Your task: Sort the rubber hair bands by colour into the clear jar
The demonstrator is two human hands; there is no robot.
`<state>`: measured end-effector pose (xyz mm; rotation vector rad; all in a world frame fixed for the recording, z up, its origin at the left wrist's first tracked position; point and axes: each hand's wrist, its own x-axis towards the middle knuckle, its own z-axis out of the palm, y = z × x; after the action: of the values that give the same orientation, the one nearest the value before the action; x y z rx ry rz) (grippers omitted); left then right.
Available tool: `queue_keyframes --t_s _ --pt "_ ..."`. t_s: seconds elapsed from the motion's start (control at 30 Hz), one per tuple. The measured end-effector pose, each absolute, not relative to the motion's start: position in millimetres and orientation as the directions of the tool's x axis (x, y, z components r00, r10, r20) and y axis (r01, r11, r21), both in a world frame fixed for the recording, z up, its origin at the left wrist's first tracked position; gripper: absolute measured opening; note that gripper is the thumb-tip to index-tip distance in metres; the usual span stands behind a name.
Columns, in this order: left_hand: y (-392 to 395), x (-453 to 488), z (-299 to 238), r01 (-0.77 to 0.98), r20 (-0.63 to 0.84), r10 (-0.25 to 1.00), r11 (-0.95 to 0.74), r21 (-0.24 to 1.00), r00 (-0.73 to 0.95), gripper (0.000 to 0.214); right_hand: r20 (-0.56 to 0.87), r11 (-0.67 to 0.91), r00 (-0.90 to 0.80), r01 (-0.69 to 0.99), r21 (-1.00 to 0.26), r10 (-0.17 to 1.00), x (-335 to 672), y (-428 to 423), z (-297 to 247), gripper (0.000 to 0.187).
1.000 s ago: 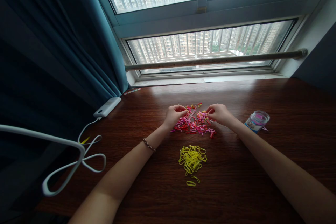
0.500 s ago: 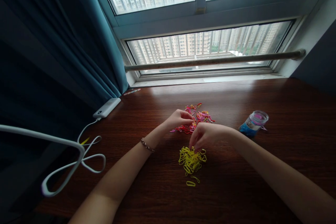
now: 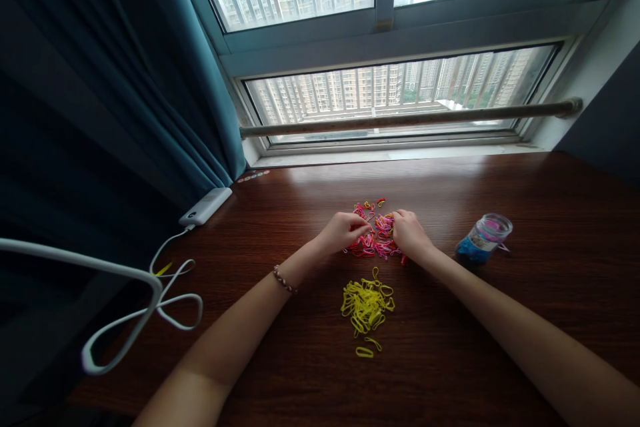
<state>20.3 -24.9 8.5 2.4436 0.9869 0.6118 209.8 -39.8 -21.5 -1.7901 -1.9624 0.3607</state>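
A loose pile of pink and red rubber bands (image 3: 384,227) lies on the dark wooden table, with a few yellow and orange ones at its far side. My left hand (image 3: 345,232) is at the pile's left edge, thumb and fingers pinched together; what they hold, if anything, is too small to make out. At the right edge my right hand (image 3: 409,233) reaches into the pile with bent fingers, its fingertips partly hidden among the bands. Nearer to me sits a separate heap of yellow rubber bands (image 3: 367,307), two of them lying apart in front.
An open clear jar (image 3: 484,239) with a blue lower part stands tilted-looking at the right. A white power bank (image 3: 206,207) with a white cable (image 3: 177,327) lies at the left by the blue curtain (image 3: 200,113). A railing (image 3: 410,120) crosses the window behind.
My right hand has moved from the yellow heap up to the right side of the pink and red pile. One yellow band now sticks out at the heap's top. My left hand stays nearly in place.
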Motion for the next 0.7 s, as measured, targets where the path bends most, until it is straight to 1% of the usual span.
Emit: queue_keyframes --t_s 0.07,0.1,0.13,0.2,0.27,0.33,0.47,0.57,0.7 --pt "-12 13 -1 0.619 0.376 0.746 -0.666 0.415 0.550 0.028 0.156 0.164 -0.098 0.855 -0.492 0.983 208 -39 -24 0.025" --pt "-6 10 -6 0.658 0.404 0.747 -0.661 0.361 0.529 0.031 0.159 0.185 -0.120 0.845 -0.501 0.980 206 -38 -24 0.026" --pt "-1 8 -12 0.693 0.403 0.755 -0.646 0.320 0.518 0.036 0.165 0.205 -0.139 0.834 -0.512 0.977 205 -39 -23 0.027" --pt "5 4 -22 0.738 0.339 0.785 -0.611 0.286 0.519 0.043 0.179 0.232 -0.159 0.808 -0.541 0.971 203 -39 -21 0.028" --pt "8 3 -30 0.752 0.261 0.806 -0.591 0.292 0.531 0.045 0.196 0.243 -0.157 0.782 -0.575 0.968 202 -41 -18 0.029" --pt "9 3 -33 0.749 0.230 0.810 -0.587 0.307 0.540 0.043 0.211 0.236 -0.131 0.755 -0.612 0.969 201 -42 -15 0.028" --pt "8 3 -30 0.746 0.254 0.816 -0.578 0.331 0.519 0.038 0.225 0.186 -0.033 0.688 -0.702 0.974 205 -39 -11 0.024" --pt "7 2 -28 0.738 0.282 0.821 -0.570 0.361 0.497 0.032 0.204 0.141 0.034 0.611 -0.779 0.978 208 -36 -12 0.023" --pt "11 -1 -29 0.701 0.376 0.808 -0.584 0.409 0.454 0.022 0.151 0.098 0.070 0.487 -0.868 0.986 212 -33 -20 0.023"
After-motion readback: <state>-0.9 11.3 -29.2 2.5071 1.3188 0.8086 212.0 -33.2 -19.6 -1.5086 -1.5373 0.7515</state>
